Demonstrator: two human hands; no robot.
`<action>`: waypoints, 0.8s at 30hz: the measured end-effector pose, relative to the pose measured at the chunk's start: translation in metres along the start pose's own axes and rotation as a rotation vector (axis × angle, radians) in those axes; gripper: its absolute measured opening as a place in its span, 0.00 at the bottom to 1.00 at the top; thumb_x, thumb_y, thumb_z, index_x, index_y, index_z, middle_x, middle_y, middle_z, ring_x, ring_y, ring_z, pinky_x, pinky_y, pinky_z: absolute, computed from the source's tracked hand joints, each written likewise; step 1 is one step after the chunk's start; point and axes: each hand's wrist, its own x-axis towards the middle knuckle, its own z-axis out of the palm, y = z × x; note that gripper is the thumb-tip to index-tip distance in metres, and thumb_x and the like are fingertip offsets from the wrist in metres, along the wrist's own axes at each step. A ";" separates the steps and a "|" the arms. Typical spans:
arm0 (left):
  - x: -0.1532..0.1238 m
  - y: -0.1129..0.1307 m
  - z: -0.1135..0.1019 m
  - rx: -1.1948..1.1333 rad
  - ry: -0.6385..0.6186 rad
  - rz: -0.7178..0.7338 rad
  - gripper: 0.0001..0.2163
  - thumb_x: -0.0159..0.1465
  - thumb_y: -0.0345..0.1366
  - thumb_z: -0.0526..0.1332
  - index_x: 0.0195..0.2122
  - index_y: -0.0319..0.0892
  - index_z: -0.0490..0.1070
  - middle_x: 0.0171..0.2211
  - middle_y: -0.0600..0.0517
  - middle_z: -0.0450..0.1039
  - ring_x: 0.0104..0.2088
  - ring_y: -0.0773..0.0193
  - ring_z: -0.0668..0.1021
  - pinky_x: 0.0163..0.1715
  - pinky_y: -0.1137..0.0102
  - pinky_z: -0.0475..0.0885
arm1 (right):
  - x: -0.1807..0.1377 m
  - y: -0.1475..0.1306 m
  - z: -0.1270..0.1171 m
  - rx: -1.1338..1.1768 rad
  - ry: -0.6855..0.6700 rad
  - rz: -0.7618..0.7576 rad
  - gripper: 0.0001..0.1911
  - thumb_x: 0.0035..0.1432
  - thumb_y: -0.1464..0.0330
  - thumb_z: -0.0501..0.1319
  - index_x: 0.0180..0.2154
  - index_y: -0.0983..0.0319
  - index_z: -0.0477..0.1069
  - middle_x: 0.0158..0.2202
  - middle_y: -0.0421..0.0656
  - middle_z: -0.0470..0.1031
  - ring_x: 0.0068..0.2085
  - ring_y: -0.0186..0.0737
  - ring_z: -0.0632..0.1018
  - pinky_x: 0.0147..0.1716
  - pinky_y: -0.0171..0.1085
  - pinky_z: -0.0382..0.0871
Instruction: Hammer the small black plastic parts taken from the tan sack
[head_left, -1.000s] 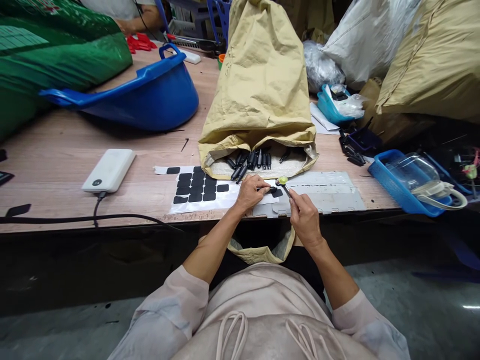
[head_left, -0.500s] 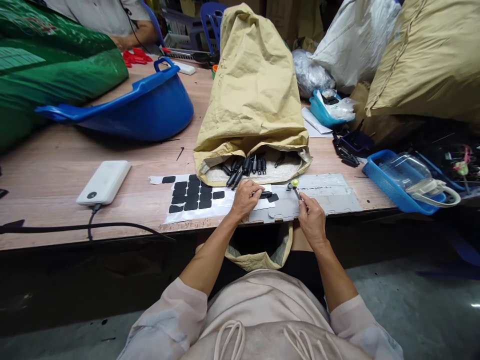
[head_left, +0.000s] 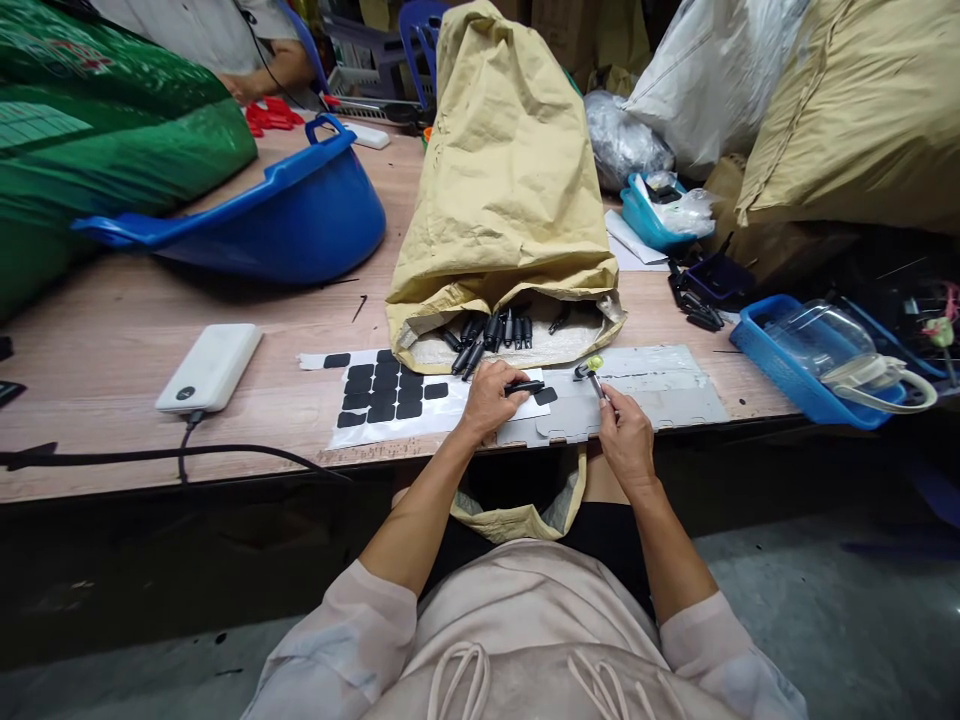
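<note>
My left hand (head_left: 491,397) is closed around a slim black plastic part (head_left: 526,387), holding it flat over a white backing sheet (head_left: 420,412) that carries several black adhesive pads (head_left: 386,392). My right hand (head_left: 624,432) pinches a small tool with a yellow-green knob (head_left: 592,369), its tip resting on a grey sheet (head_left: 652,385). One loose black pad (head_left: 546,396) lies between the two hands. A tan paper sack (head_left: 510,190) lies open just behind them, with several black parts (head_left: 487,332) spilling from its mouth.
A white power bank (head_left: 210,366) with a black cable lies at left, a blue tub (head_left: 292,215) behind it, green sacks at far left. Blue baskets (head_left: 810,375) and a clear jug sit at right. Another person's arm (head_left: 266,72) shows at the far edge of the table.
My right hand drew the tool away from the black part and to the right onto the grey sheet. My left hand kept the part in place. The camera view shifted slightly.
</note>
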 end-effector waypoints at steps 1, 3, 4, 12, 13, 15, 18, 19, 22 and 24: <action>0.000 0.000 0.000 0.000 -0.001 -0.002 0.07 0.60 0.31 0.68 0.40 0.47 0.81 0.38 0.50 0.78 0.45 0.53 0.74 0.50 0.58 0.71 | 0.000 0.000 0.000 0.001 0.001 0.000 0.22 0.68 0.62 0.54 0.54 0.60 0.80 0.45 0.50 0.82 0.40 0.45 0.79 0.45 0.42 0.75; 0.000 0.000 0.000 -0.003 -0.002 -0.005 0.08 0.60 0.32 0.68 0.40 0.47 0.82 0.38 0.50 0.78 0.45 0.53 0.74 0.50 0.57 0.71 | 0.000 -0.001 0.001 -0.003 0.002 0.000 0.22 0.68 0.63 0.53 0.54 0.61 0.80 0.46 0.50 0.82 0.42 0.46 0.80 0.46 0.43 0.75; 0.000 0.000 0.000 -0.005 -0.002 -0.005 0.08 0.60 0.32 0.68 0.40 0.47 0.82 0.39 0.50 0.78 0.45 0.53 0.74 0.51 0.57 0.71 | 0.000 -0.001 0.001 -0.009 0.002 0.000 0.22 0.68 0.63 0.53 0.54 0.61 0.80 0.46 0.50 0.82 0.43 0.46 0.80 0.46 0.43 0.75; 0.001 0.001 0.001 -0.009 0.000 -0.004 0.08 0.60 0.32 0.68 0.40 0.48 0.82 0.38 0.50 0.78 0.46 0.52 0.73 0.51 0.57 0.71 | -0.001 -0.002 -0.001 0.006 -0.014 0.006 0.22 0.67 0.62 0.54 0.55 0.61 0.80 0.45 0.50 0.82 0.41 0.44 0.81 0.44 0.42 0.75; 0.001 0.002 0.001 -0.005 -0.003 -0.008 0.08 0.60 0.32 0.68 0.40 0.47 0.82 0.38 0.50 0.78 0.46 0.52 0.73 0.51 0.57 0.71 | -0.001 -0.002 -0.001 0.031 -0.020 0.000 0.22 0.67 0.62 0.54 0.55 0.61 0.80 0.46 0.50 0.83 0.42 0.44 0.81 0.44 0.42 0.76; 0.002 0.005 0.001 0.007 -0.013 -0.017 0.08 0.59 0.32 0.69 0.40 0.46 0.82 0.37 0.50 0.77 0.46 0.52 0.73 0.50 0.57 0.70 | -0.003 -0.005 0.000 0.091 -0.032 -0.019 0.22 0.68 0.61 0.55 0.55 0.62 0.79 0.48 0.51 0.83 0.44 0.45 0.81 0.45 0.42 0.76; 0.003 0.008 0.000 0.030 -0.029 -0.021 0.08 0.58 0.32 0.70 0.39 0.45 0.82 0.36 0.50 0.76 0.46 0.52 0.73 0.51 0.58 0.69 | -0.009 -0.015 0.002 0.163 -0.068 -0.057 0.21 0.69 0.62 0.56 0.56 0.61 0.78 0.51 0.51 0.82 0.45 0.44 0.82 0.45 0.42 0.77; 0.003 0.009 0.000 0.038 -0.031 -0.021 0.08 0.58 0.32 0.70 0.39 0.45 0.82 0.36 0.50 0.76 0.45 0.53 0.73 0.51 0.58 0.69 | -0.012 -0.020 0.003 0.177 -0.082 -0.076 0.21 0.69 0.62 0.56 0.56 0.61 0.78 0.51 0.51 0.82 0.46 0.44 0.82 0.46 0.42 0.77; 0.003 0.011 0.000 0.043 -0.030 -0.023 0.08 0.58 0.32 0.70 0.39 0.46 0.82 0.36 0.51 0.76 0.45 0.53 0.73 0.51 0.58 0.69 | -0.017 -0.033 0.006 0.184 -0.108 -0.154 0.20 0.70 0.65 0.55 0.57 0.60 0.78 0.50 0.50 0.82 0.48 0.43 0.82 0.48 0.41 0.76; 0.003 0.012 0.001 0.036 -0.026 -0.026 0.08 0.58 0.31 0.70 0.39 0.46 0.82 0.36 0.51 0.76 0.45 0.53 0.73 0.51 0.58 0.69 | -0.019 -0.039 0.007 0.155 -0.124 -0.194 0.19 0.71 0.66 0.54 0.57 0.60 0.78 0.48 0.49 0.82 0.48 0.43 0.81 0.49 0.41 0.75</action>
